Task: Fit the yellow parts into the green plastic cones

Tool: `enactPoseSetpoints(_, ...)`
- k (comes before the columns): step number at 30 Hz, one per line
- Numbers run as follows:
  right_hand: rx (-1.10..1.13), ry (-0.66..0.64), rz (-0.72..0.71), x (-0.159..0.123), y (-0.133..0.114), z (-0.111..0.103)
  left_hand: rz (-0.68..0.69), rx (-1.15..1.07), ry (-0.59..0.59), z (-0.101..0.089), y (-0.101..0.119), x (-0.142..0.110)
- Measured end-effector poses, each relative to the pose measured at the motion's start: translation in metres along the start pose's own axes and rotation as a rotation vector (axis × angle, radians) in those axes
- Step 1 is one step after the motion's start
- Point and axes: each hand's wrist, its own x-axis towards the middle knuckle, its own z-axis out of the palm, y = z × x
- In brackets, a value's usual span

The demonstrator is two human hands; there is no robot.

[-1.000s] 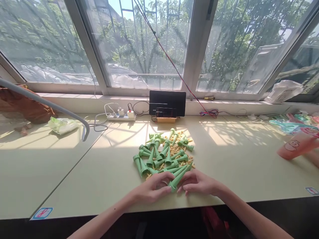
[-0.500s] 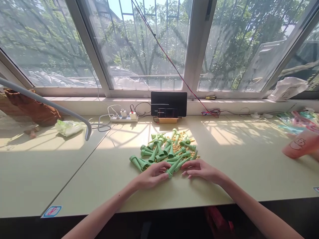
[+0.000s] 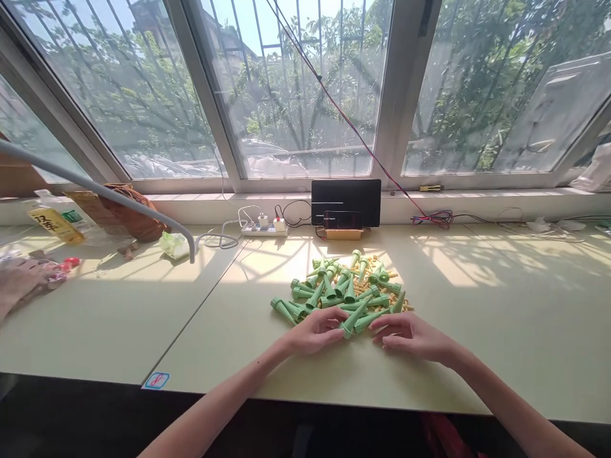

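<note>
The left hand (image 3: 315,332) is at the near edge of a loose heap in the middle of the bench (image 3: 515,331), with its thumb and fingers about the collared end of 1 green plastic spike (image 3: 357,317). I cannot tell whether they are clamped on it or only touching. That spike slants away, its narrow tip up and to the right. The right hand (image 3: 413,334) faces it, thumb and forefinger apart, its fingertips just beside the near spikes; any contact there is too small to make out.

The heap of green spikes (image 3: 329,289) lies directly beyond the hands, pieces crossing at many angles, some upright on their wide ends. Small tan pegs (image 3: 362,290) fill the gaps, mostly at the heap's right and far side.

Beyond it, a phone (image 3: 342,220) leans in a tan stand (image 3: 344,235), just in front of a black tablet-like screen (image 3: 346,192). A white power strip (image 3: 264,233) with 2 plug adapters sits to the left. Well apart at the left edge, a co-worker's hand (image 3: 21,280) is among red and clear items, near a bottle with a yellow label (image 3: 56,224).
</note>
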Motion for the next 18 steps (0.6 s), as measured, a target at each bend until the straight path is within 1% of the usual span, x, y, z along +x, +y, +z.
enactPoseSetpoints(4,-0.219,0.005,-0.069,-0.008,-0.020,0.006,-0.015,0.007,0.024,0.004,0.005,-0.002)
enactPoseSetpoints(6,-0.285,-0.006,-0.117,-0.010,-0.028,0.009,0.007,0.010,0.043,0.005,0.008,-0.001)
enactPoseSetpoints(9,-0.269,-0.061,-0.127,-0.006,-0.030,0.015,0.030,0.008,0.070,0.005,0.013,0.002)
enactPoseSetpoints(12,-0.154,-0.117,-0.117,0.006,-0.017,0.023,0.036,0.007,0.114,0.001,0.015,0.010)
enactPoseSetpoints(15,-0.029,-0.121,-0.126,0.020,-0.001,0.030,0.107,0.001,0.208,-0.007,0.014,0.022)
enactPoseSetpoints(16,0.009,-0.115,-0.126,0.024,0.003,0.031,0.141,0.029,0.276,-0.011,0.012,0.026)
enactPoseSetpoints(17,0.043,-0.107,-0.126,0.027,0.005,0.033,0.186,0.079,0.368,-0.015,0.009,0.030)
enactPoseSetpoints(18,0.072,-0.091,-0.130,0.029,0.007,0.034,0.223,0.159,0.453,-0.019,0.006,0.032)
